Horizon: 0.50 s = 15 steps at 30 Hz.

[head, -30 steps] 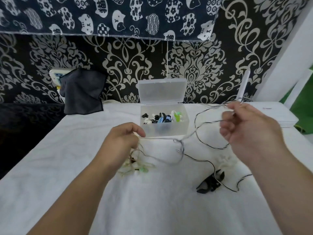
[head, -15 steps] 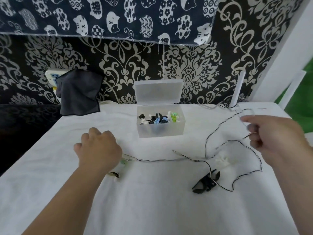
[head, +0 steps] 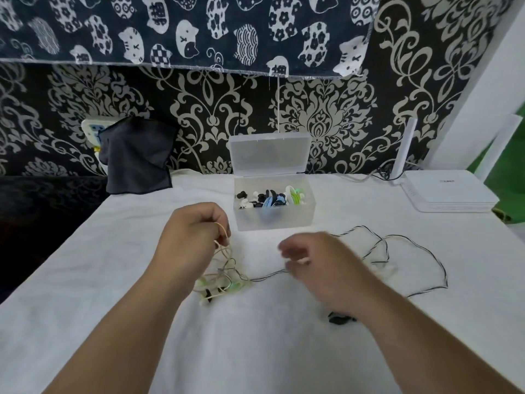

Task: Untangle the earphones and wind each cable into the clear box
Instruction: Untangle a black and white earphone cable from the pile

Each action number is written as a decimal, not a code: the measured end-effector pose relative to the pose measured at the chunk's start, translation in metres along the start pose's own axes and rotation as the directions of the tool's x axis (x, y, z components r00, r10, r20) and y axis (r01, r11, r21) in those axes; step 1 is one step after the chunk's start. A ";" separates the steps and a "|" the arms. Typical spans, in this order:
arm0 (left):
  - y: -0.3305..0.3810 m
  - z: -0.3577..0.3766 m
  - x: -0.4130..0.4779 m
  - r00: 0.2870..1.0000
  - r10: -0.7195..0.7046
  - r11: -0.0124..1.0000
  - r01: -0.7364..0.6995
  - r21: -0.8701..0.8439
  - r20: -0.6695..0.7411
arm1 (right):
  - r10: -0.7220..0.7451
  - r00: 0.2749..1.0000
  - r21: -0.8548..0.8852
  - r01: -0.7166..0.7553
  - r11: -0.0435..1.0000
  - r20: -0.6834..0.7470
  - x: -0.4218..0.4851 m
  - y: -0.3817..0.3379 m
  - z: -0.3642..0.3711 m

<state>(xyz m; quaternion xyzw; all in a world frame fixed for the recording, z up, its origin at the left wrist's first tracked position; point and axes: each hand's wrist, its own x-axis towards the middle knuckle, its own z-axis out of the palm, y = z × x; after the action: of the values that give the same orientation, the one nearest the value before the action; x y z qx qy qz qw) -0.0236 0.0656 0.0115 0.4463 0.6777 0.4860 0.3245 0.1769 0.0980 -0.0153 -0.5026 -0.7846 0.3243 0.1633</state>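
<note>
— Hands?
— Left (head: 196, 237) pinched shut on pale cable (head: 223, 243) above tangle (head: 221, 282). Right (head: 315, 265) blurred, grip unclear.
— Box?
— Clear box (head: 274, 217) lid-up mid desk (head: 113, 280), holding wound earphones. Black cable (head: 412, 263) sprawled right.

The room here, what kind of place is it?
Probably a room in a home: damask wallpaper, a cat-print cloth hung above, a white cloth-covered table, and a white router by the wall.
</note>
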 end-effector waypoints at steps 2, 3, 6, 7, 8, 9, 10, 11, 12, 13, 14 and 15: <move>0.003 -0.003 -0.001 1.000 -0.018 0.990 0.019 -0.142 0.008 | -0.003 0.990 -0.119 0.020 0.993 0.140 0.001 0.000 0.020; 0.004 -0.005 -0.001 1.000 -0.025 0.981 0.026 -0.194 0.006 | -0.011 0.984 -0.185 0.045 0.982 0.178 0.003 0.002 0.029; 0.003 -0.013 0.002 0.999 -0.040 0.945 0.038 -0.325 -0.001 | 0.002 0.988 -0.369 0.055 0.928 0.152 0.009 0.008 0.048; 0.002 -0.014 0.003 0.999 -0.046 0.931 0.041 -0.363 -0.005 | 0.024 0.993 -0.417 0.026 0.908 0.115 0.010 0.010 0.050; 0.000 -0.017 0.005 0.998 -0.057 0.922 0.044 -0.384 -0.021 | 0.050 0.996 -0.441 -0.011 0.897 0.077 0.010 0.011 0.052; -0.001 -0.019 0.007 0.996 -0.069 0.925 0.046 -0.378 -0.047 | 0.078 0.996 -0.447 -0.051 0.893 0.042 0.011 0.011 0.053; -0.004 -0.020 0.010 0.993 -0.085 0.941 0.052 -0.335 -0.085 | 0.095 0.995 -0.411 -0.076 0.909 0.025 0.013 0.012 0.052; -0.008 -0.022 0.012 0.987 -0.096 0.969 0.062 -0.240 -0.132 | 0.112 0.994 -0.327 -0.103 0.939 0.010 0.015 0.013 0.048; -0.011 -0.023 0.013 0.977 -0.105 0.990 0.086 -0.108 -0.184 | 0.129 0.992 -0.202 -0.124 0.972 0.013 0.018 0.014 0.043; -0.014 -0.024 0.013 0.970 -0.106 0.993 0.116 0.037 -0.217 | 0.138 0.990 -0.035 -0.138 0.990 0.014 0.020 0.011 0.035; -0.015 -0.024 0.011 0.971 -0.099 0.976 0.137 0.169 -0.218 | 0.145 0.989 0.126 -0.144 0.982 -0.005 0.021 0.005 0.025; -0.016 -0.024 0.010 0.978 -0.083 0.957 0.132 0.260 -0.190 | 0.143 0.989 0.278 -0.129 0.952 -0.031 0.020 -0.003 0.013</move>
<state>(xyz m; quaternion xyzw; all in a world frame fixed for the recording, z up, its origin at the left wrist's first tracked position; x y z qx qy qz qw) -0.0532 0.0640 0.0034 0.4040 0.7873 0.4080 0.2247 0.1584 0.1101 -0.0240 -0.5360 -0.6911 0.4276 0.2288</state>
